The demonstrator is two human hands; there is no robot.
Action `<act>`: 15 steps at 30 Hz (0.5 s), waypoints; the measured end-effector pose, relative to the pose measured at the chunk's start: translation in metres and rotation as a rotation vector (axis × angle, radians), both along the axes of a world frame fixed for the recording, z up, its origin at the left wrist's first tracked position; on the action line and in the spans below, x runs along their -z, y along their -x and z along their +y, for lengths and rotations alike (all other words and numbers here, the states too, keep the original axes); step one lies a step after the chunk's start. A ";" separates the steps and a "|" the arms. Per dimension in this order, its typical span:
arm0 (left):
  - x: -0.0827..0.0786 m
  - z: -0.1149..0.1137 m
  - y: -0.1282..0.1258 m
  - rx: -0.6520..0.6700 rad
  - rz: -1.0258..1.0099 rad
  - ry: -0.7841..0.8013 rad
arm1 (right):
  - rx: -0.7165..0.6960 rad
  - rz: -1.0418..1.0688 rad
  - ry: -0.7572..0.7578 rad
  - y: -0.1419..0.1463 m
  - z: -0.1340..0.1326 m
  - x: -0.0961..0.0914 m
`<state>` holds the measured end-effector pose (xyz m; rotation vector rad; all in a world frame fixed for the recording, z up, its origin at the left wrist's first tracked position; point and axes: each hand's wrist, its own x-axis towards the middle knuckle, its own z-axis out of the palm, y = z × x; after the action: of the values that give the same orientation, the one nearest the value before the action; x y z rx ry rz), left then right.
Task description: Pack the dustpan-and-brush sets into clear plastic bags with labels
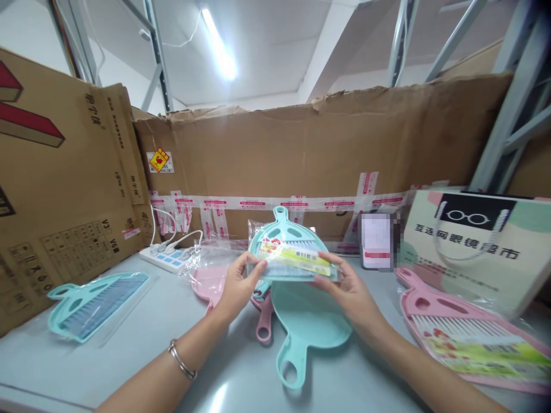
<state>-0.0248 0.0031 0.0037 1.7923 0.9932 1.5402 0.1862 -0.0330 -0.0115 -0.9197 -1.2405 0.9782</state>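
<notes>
Both hands grasp a teal brush set (289,252) above the bench (129,350): left hand (238,287) on its left edge, right hand (346,287) on its right. A teal dustpan (307,327) lies beneath.

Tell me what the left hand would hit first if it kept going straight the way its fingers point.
Probably the packaged teal brush set itself: the left hand already grips its left edge, fingers pointing up and right. Past that comes the right hand, though depth is unclear.
</notes>
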 end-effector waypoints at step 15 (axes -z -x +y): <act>0.003 0.007 0.003 0.385 -0.392 0.330 | -0.074 0.078 0.126 -0.001 0.006 0.008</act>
<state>-0.0277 0.0096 0.0010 1.2941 0.6225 1.3240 0.1870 -0.0274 -0.0195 -0.9292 -1.1643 1.1511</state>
